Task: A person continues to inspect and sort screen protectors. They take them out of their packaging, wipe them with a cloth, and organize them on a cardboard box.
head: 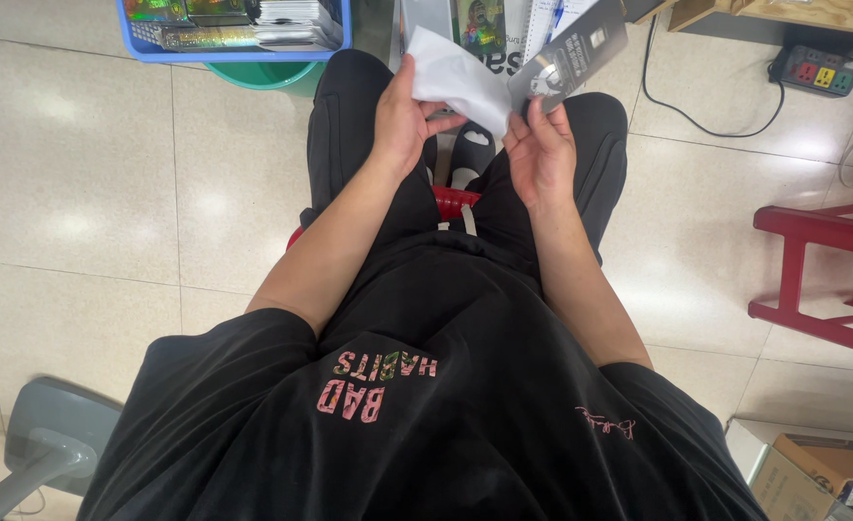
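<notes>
Black cotton everywhere nearest the lens: one black short-sleeved shirt [426, 425] with coloured lettering, one pair of black trousers [349, 125] over two raised knees. Beneath, one red plastic stool [455, 201], mostly hidden by the legs.

Two bare hands above the lap. Left hand [402, 121] closed round one white soft plastic mailing bag [457, 79], thumb across its front, fingers behind. Right hand [542, 150] pinching the lower edge of one dark grey flat retail package [569, 60] with a round silver print, fingertips [535, 108] pressed on the spot where bag and package meet. Package partly tucked into the bag's mouth or lying just behind it; impossible to say which. Both held between the knees, tilted up to the right.

Lower left, one grey metal base [45, 439] on pale glossy floor tiles [79, 174]. Lower right, two brown cardboard boxes [812, 473]. Right, one red wooden stool frame [822, 275]. Farther off, one blue plastic basket [243, 29] full of printed packs over one green tub [267, 75], one black power strip [817, 69] with one black cable [697, 121].
</notes>
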